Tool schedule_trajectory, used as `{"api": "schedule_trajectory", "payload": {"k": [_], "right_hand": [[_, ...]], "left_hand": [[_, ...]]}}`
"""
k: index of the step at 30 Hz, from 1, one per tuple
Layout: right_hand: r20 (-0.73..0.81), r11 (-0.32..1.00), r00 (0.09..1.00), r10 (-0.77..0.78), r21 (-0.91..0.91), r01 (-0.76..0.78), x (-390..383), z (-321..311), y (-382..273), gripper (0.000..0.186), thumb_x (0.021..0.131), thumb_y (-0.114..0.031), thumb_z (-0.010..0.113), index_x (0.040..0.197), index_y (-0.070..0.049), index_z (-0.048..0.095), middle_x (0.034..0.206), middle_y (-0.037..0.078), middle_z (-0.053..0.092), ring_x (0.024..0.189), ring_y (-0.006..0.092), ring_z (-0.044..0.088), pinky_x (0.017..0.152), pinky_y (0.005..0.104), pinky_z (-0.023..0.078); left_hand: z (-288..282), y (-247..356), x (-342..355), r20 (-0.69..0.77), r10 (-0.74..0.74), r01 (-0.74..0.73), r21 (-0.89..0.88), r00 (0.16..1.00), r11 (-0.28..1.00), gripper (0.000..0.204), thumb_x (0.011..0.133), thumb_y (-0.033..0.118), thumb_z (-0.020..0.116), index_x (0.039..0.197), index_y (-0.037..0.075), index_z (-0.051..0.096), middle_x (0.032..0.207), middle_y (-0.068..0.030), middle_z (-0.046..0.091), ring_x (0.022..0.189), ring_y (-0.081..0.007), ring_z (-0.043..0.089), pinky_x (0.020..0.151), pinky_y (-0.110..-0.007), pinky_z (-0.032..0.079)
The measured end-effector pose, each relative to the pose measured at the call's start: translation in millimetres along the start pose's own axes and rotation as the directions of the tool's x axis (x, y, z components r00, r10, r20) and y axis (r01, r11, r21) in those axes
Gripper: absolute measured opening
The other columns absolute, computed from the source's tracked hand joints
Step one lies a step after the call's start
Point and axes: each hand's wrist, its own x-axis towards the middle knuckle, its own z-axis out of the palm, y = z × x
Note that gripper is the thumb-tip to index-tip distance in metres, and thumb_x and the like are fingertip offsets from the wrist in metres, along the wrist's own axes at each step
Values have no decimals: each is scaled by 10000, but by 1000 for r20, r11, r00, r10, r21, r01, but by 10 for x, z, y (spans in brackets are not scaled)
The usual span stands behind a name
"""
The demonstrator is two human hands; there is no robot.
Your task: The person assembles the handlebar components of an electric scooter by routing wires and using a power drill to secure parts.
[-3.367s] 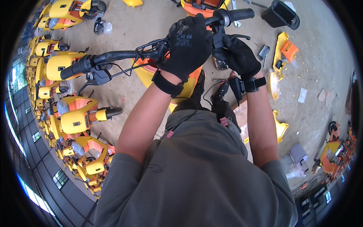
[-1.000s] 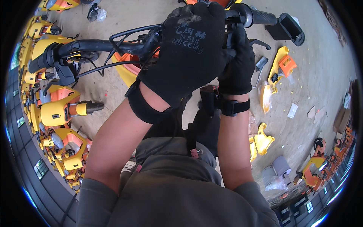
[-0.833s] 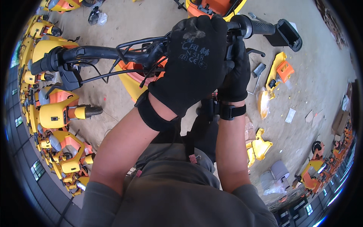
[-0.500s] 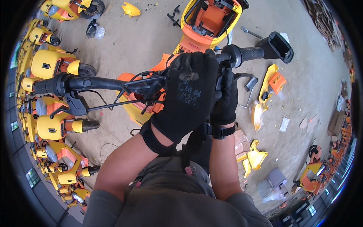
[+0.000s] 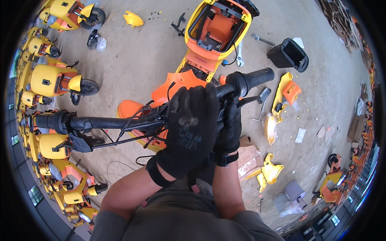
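Observation:
A scooter's black handlebar [image 5: 106,123] spans the view in front of me, tilted with its right end farther away. My left hand [image 5: 191,128], in a black work glove, is closed over its middle, and the fingertips are hidden behind the bar. Close beside it, my right hand [image 5: 228,130], also gloved, is closed against the bar's underside by the right brake lever [image 5: 247,100]; its fingers are partly hidden. Black cables [image 5: 150,134] bunch left of my left hand. A ribbed grip [image 5: 259,77] sits on the right end, and another grip [image 5: 46,121] on the left.
Below the bar stands the yellow and orange scooter body [image 5: 195,52]. On the floor lie a wrench [image 5: 240,56], an adjustable wrench [image 5: 263,39], a black bin-like part [image 5: 281,56], yellow panels [image 5: 271,168] and cardboard [image 5: 249,156]. Several parked scooters [image 5: 56,80] line the left.
The handlebar and both hands have come lower in the view, toward me, and the bar's left end has dropped most. The right grip no longer overlaps the black bin-like part.

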Motion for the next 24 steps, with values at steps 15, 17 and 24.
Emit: {"api": "schedule_trajectory", "payload": {"k": [15,17,24], "right_hand": [[-49,998,998,-51,35,53,47,189,-11,355,973,-288,528,1217,-36,475,939,54,606,751,122,588,607,224,466],[-76,999,996,-52,-7,52,31,217,-30,341,977,-282,524,1208,-37,477,925,48,601,740,117,581,601,226,459],[-214,998,975,-58,8,61,0,381,-23,300,990,-295,506,1153,-43,510,909,41,594,752,112,572,623,231,457]], "left_hand": [[42,-12,-13,-29,-25,28,96,999,995,749,698,270,749,1314,-11,429,1194,-223,507,1106,-423,498,903,-542,386],[46,-26,-20,-31,-20,23,91,999,996,735,706,275,742,1309,-13,435,1182,-223,511,1092,-423,503,891,-542,391],[-32,-44,46,1,21,-21,21,1000,1000,640,761,270,688,1274,-33,458,1084,-226,542,995,-424,529,847,-518,412]]}}
